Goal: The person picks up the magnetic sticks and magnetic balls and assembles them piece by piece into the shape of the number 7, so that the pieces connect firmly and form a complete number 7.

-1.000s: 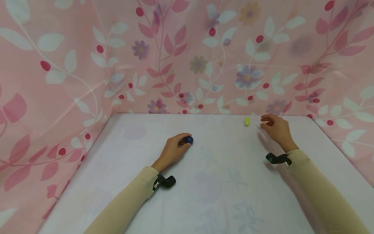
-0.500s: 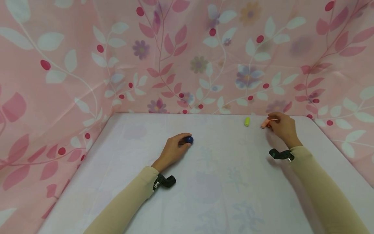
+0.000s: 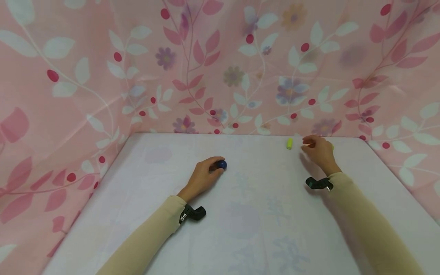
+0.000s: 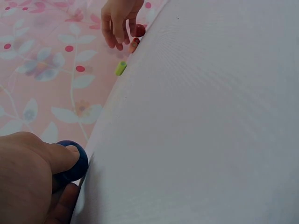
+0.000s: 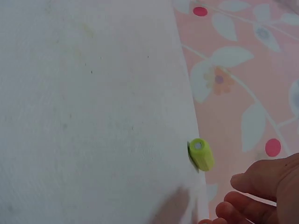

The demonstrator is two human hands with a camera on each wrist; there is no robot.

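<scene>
My left hand (image 3: 203,175) holds a glossy dark blue ball (image 3: 222,164) between thumb and fingers, low over the white table. In the left wrist view the thumb lies across that ball (image 4: 71,161). Near the far edge at the right, my right hand (image 3: 319,152) hovers with loosely bent fingers and nothing visible between them. A short lime-green cylinder (image 3: 289,144) lies just left of its fingertips; the right wrist view shows the cylinder's (image 5: 202,155) grey-centred end. In the left wrist view, an orange piece (image 4: 133,45) and a dark red ball (image 4: 140,31) appear beside the right hand's fingers.
The white cloth-covered table (image 3: 254,236) ends at a pink floral curtain (image 3: 220,68) behind it. A bit of yellow-green (image 3: 332,147) shows past the right hand. Black wrist-camera mounts stick out from both sleeves.
My right hand shifted right, then back left toward the lime-green cylinder. The orange piece visible by its fingers half a second ago is hidden in the head view. The left hand stays still.
</scene>
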